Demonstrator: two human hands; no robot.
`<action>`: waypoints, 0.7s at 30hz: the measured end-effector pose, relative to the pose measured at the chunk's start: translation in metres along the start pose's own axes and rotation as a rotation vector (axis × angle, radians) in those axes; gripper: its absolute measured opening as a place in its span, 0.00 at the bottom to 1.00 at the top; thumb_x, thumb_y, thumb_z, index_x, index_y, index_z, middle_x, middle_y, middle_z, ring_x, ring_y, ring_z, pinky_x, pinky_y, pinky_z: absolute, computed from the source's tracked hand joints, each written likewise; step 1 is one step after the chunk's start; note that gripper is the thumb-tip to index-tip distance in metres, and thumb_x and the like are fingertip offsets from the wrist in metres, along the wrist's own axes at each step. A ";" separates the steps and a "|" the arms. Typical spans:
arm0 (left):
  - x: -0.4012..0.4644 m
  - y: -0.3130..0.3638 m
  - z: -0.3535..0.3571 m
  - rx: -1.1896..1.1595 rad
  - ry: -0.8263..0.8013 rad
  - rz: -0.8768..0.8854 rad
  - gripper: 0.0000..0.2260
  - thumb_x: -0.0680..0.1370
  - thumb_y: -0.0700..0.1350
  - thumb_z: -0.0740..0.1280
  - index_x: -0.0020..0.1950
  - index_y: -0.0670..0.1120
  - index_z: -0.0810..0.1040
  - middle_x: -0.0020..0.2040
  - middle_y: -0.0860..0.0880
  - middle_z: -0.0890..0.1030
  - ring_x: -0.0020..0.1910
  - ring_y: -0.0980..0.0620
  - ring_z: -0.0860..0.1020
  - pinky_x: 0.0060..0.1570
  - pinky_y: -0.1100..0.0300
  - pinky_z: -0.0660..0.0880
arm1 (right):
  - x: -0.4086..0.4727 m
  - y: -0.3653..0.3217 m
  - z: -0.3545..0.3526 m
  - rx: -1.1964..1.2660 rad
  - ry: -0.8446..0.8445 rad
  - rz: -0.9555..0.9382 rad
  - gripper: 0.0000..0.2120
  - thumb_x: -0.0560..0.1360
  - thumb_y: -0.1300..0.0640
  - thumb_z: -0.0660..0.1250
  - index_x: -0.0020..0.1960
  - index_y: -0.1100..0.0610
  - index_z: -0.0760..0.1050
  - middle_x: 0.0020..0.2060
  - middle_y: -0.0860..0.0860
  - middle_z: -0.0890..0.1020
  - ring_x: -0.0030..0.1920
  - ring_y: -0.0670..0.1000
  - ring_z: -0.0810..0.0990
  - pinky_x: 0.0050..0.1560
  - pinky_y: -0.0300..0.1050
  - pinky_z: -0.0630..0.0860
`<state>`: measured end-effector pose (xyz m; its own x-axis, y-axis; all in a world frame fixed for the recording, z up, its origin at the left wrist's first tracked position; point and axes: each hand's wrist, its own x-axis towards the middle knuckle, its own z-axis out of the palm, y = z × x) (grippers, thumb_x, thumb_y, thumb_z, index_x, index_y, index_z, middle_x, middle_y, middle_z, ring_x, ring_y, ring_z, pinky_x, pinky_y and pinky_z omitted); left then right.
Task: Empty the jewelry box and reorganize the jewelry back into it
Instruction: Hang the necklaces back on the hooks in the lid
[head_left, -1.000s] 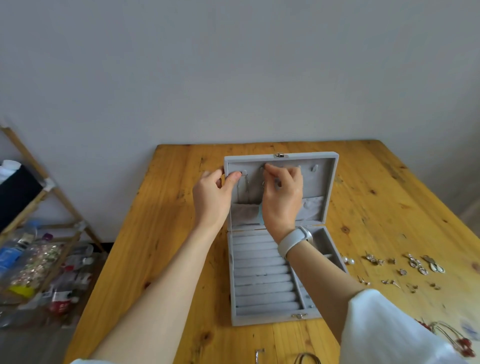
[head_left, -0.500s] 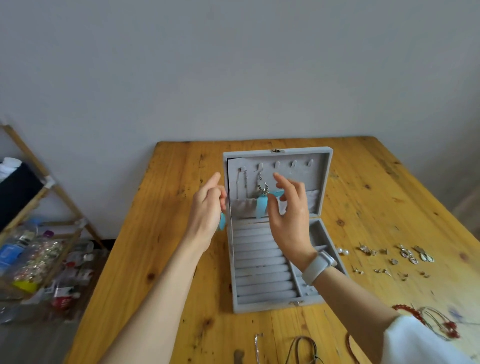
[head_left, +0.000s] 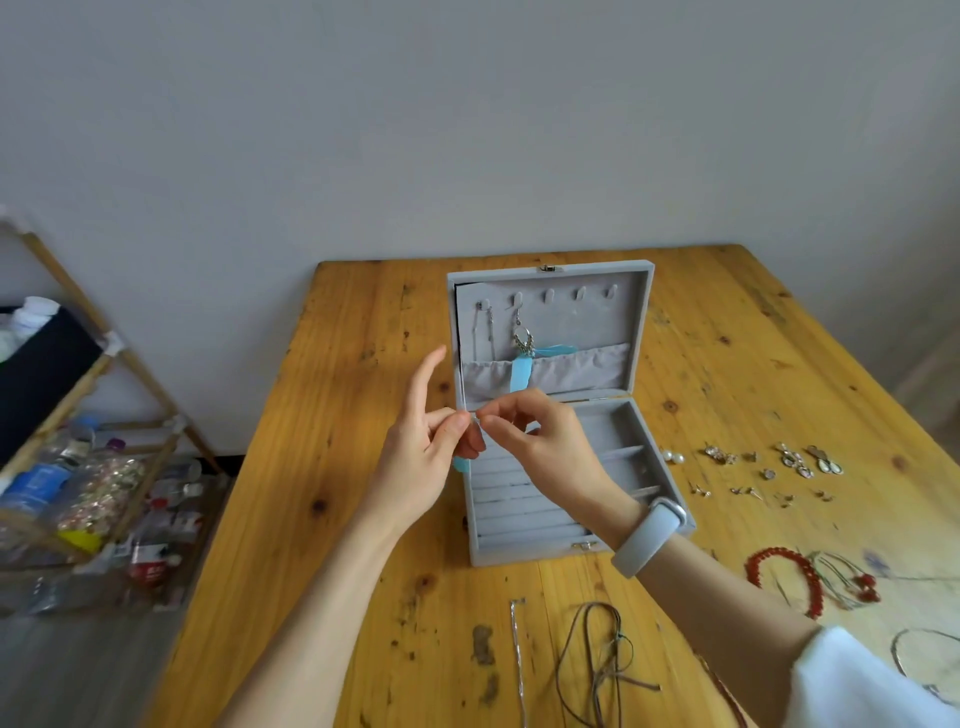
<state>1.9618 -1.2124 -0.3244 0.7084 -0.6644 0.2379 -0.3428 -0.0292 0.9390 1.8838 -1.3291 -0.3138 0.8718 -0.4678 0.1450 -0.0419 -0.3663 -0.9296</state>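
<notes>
The grey velvet jewelry box (head_left: 639, 322) stands open on the wooden table (head_left: 363, 545), its lid upright. On the lid's hooks hang a thin chain (head_left: 488, 325) and a blue feather earring (head_left: 522, 358). My left hand (head_left: 421, 462) and my right hand (head_left: 545, 447) meet in front of the box. Both pinch the hook of a second blue feather earring (head_left: 460, 464), whose feather shows below my left palm. The ring rows in the box's base hold nothing that I can see.
Small earrings and pearls (head_left: 753, 467) lie scattered right of the box. A red bead bracelet (head_left: 784, 577), a brown cord necklace (head_left: 597, 660) and a silver chain (head_left: 518, 660) lie near the front. A bamboo shelf (head_left: 78, 467) with bottles stands left of the table.
Both hands left the lid, where one feather earring now hangs, and dropped toward me. They now meet in front of the box on the second feather earring.
</notes>
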 end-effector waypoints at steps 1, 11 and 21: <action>-0.001 0.000 0.001 -0.003 -0.010 0.009 0.25 0.79 0.39 0.59 0.70 0.60 0.54 0.38 0.46 0.81 0.40 0.51 0.80 0.46 0.64 0.77 | -0.001 -0.001 0.000 0.000 0.004 -0.002 0.09 0.74 0.60 0.65 0.37 0.50 0.75 0.37 0.45 0.75 0.39 0.44 0.71 0.39 0.29 0.67; 0.002 0.010 0.009 -0.038 -0.027 0.003 0.24 0.81 0.42 0.55 0.72 0.57 0.51 0.63 0.66 0.67 0.53 0.74 0.71 0.53 0.76 0.69 | 0.000 -0.009 -0.007 0.054 -0.045 -0.025 0.06 0.76 0.63 0.62 0.40 0.58 0.72 0.34 0.47 0.75 0.33 0.38 0.75 0.35 0.27 0.69; 0.049 -0.016 0.038 0.847 0.049 0.381 0.16 0.71 0.33 0.69 0.57 0.39 0.78 0.53 0.44 0.79 0.54 0.46 0.76 0.54 0.51 0.73 | 0.052 -0.001 -0.078 -0.017 0.344 -0.112 0.11 0.76 0.66 0.57 0.38 0.53 0.66 0.40 0.53 0.81 0.29 0.44 0.77 0.33 0.39 0.72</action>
<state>1.9783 -1.2731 -0.3371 0.4742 -0.7098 0.5209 -0.8800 -0.3635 0.3057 1.8914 -1.4158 -0.2789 0.6567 -0.6658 0.3541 0.0343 -0.4427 -0.8960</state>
